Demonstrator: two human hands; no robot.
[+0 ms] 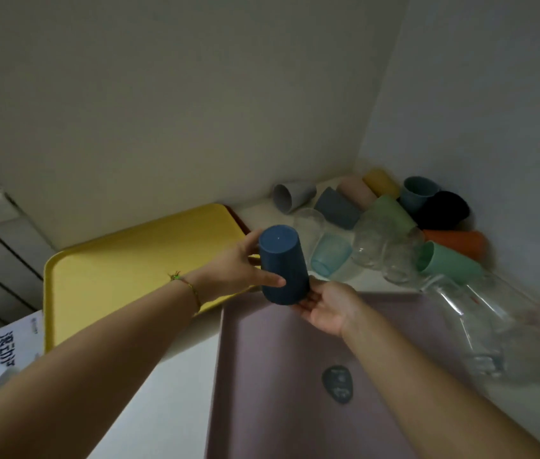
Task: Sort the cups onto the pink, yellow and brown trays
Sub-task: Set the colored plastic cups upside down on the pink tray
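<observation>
Hold dark blue cup [283, 265] inverted, base up, over where the trays meet. Left hand [232, 266]: fingers and thumb curled round the wall. Right hand [326, 308]: fingers flat under the rim, supporting. Lower squarely onto the chosen tray; release only once seated. Yellow tray [123, 276], 9 o'clock of the cup: no cup on visible part. Pink tray [262, 409], 6 o'clock: one dark oval object [337, 384]. Brown tray [238, 216]: only an edge showing beyond the yellow. Unsorted cups [388, 210] heaped on counter [182, 409] at 2 o'clock.
</observation>
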